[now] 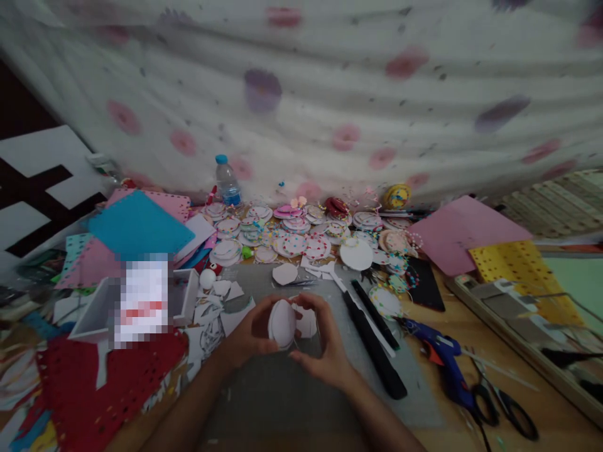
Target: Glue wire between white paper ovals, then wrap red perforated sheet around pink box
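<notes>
My left hand holds a small round white disc piece, layered at its edge and tilted upright, between thumb and fingers. Curved around the right side of it is my right hand, thumb and fingers apart, the fingertips close to the disc's edge. A white cut piece shows behind the right fingers; whether they touch it I cannot tell. Both hands are above the grey cutting mat. Just beyond them on the mat lie a white many-sided piece and metal tweezers.
Several decorated round discs crowd the back beside a water bottle. To the right lie a black-handled tool, a blue glue gun and scissors. Red felt, a white box and scraps fill the left.
</notes>
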The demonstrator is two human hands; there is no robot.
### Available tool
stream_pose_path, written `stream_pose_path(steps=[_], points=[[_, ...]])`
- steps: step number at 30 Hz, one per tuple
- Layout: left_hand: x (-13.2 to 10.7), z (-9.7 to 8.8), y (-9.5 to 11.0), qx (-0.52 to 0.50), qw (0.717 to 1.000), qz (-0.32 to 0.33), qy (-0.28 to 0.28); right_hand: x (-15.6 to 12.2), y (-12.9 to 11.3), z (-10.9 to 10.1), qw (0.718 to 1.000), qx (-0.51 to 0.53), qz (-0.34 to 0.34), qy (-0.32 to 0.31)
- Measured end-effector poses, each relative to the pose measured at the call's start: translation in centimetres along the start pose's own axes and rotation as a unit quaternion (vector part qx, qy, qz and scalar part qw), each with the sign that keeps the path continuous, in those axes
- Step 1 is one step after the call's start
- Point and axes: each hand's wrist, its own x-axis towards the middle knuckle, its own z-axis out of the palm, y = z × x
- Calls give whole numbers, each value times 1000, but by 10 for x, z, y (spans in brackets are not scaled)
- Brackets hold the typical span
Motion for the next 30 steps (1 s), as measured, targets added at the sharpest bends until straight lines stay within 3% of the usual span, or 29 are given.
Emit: stream_pose_path(steps=[6,10,14,19,24,26,30], points=[[-25,6,1,28,997,25,65,0,4,3,999,44,4,19],[-41,6,-8,99,981,75,147,0,8,11,989,103,109,14],[-50,11,-18,154,962,104,199,-1,8,18,974,123,185,-44],[-61,23,-17,278,929,123,210,-7,2,22,943,157,249,-154],[-75,30,-8,366,906,106,181,-10,-1,8,945,147,251,-150],[-77,32,-3,417,879,119,198,-12,0,0,953,130,237,-134],[-69,36,11,541,788,153,250,-17,2,-7,970,86,198,-111]])
